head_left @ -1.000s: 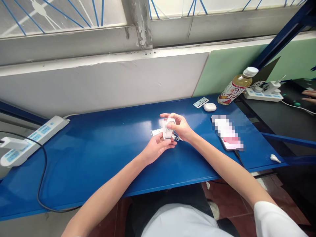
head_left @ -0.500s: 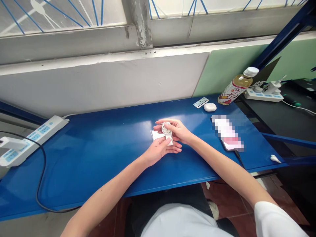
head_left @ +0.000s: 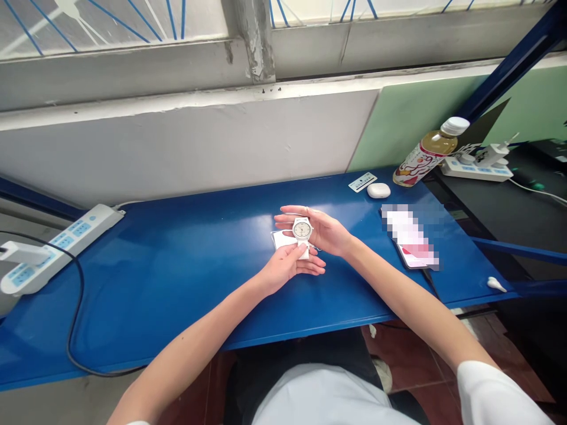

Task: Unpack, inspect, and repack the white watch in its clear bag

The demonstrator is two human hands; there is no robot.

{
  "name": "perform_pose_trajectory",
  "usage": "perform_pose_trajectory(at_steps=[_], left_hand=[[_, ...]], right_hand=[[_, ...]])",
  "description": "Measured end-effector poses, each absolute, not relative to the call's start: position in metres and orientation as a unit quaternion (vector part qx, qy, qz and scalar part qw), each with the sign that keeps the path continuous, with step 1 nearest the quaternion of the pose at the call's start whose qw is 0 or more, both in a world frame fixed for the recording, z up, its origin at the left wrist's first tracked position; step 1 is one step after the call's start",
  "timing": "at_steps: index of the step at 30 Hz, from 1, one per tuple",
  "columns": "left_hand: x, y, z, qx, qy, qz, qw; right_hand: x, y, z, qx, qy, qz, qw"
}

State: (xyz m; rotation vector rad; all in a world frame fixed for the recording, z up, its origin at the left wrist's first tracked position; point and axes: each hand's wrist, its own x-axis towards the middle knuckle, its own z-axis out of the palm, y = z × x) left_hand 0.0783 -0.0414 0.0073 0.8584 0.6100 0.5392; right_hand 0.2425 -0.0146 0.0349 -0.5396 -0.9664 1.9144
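Note:
A white wristwatch (head_left: 303, 229) with a round pale dial faces up over the blue table. Its white strap is pinched under the thumb of my left hand (head_left: 287, 267), whose other fingers extend beneath it. Behind the watch, my right hand (head_left: 328, 229) has its fingers stretched out to the left, palm toward the dial. Whether that palm bears any of the watch's weight is unclear. A flat white object (head_left: 279, 238) lies under the hands, mostly covered, and its kind cannot be made out.
On the blue table (head_left: 177, 260) are a phone (head_left: 410, 239) with a cable, a white earbud case (head_left: 378, 190), a card (head_left: 362, 182), a drink bottle (head_left: 429, 153) and an earbud (head_left: 496, 284). A power strip (head_left: 66, 245) and black cable (head_left: 77, 307) occupy the left side.
My right thumb has lifted off the watch and the right fingers have straightened, so the dial shows fully. My left hand keeps its pinch on the strap.

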Motion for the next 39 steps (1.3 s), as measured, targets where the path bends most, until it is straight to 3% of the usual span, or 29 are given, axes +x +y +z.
perform_pose_trajectory(at_steps=[34, 39], left_hand=[[0.079, -0.0406, 0.012, 0.394, 0.279, 0.261, 0.836], [0.0748, -0.036, 0.0156, 0.45, 0.319, 0.334, 0.764]], right_hand=[[0.2439, -0.0127, 0.0359, -0.237, -0.394, 0.757, 0.464], [0.2449, -0.0093, 0.0338, -0.265, -0.415, 0.72, 0.488]])
